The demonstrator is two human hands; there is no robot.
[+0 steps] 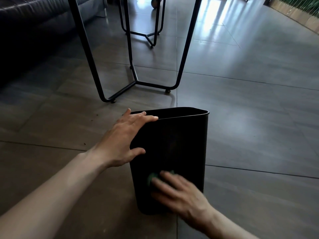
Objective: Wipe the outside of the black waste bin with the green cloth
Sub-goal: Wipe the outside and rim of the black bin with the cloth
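Observation:
The black waste bin point(177, 144) stands upright on the tiled floor in the lower middle of the view. My left hand point(124, 140) grips its near left corner, fingers over the rim and thumb on the front wall. My right hand point(179, 192) presses the green cloth point(152, 177) flat against the lower part of the front wall. The right hand is blurred. Only a small edge of the cloth shows past its fingertips; the rest is hidden under the hand.
Black metal table legs point(138, 81) stand on the floor just beyond the bin. A dark sofa point(34, 23) fills the upper left. A second metal frame point(150, 35) stands farther back. Grey floor tiles point(259, 118) stretch away to the right.

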